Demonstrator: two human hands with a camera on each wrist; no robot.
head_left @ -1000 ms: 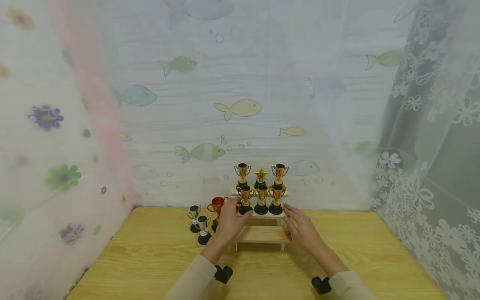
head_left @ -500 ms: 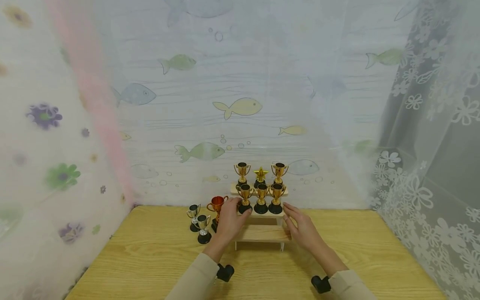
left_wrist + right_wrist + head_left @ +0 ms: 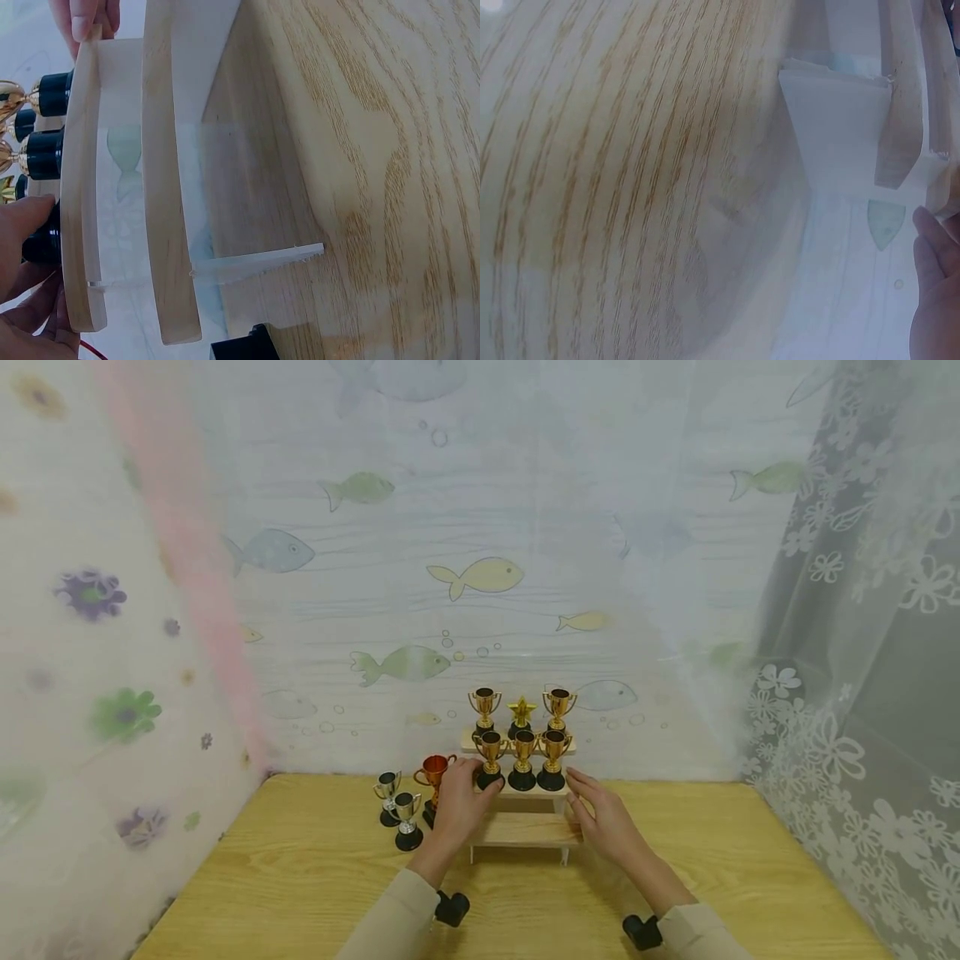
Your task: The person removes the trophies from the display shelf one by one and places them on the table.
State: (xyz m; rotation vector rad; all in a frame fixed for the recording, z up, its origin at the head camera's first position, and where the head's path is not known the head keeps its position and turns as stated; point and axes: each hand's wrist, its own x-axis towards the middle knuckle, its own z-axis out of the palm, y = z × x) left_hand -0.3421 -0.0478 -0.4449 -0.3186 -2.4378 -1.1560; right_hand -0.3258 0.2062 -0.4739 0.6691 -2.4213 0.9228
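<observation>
A wooden three-step display stand stands on the table in the head view. My left hand holds the black base of the leftmost gold trophy cup on the middle step, thumb in front and fingers at the side. In the left wrist view the thumb lies against that base. Beside it stand two more gold cups, the middle one and the right one. My right hand has its fairly straight fingers at the right end of the middle step. The top step bears a star trophy between two gold cups.
Left of the stand are an orange-red trophy cup, partly hidden by my left hand, and two silver cups, the front one and the rear one. A fish-patterned curtain hangs behind the wood-grain table.
</observation>
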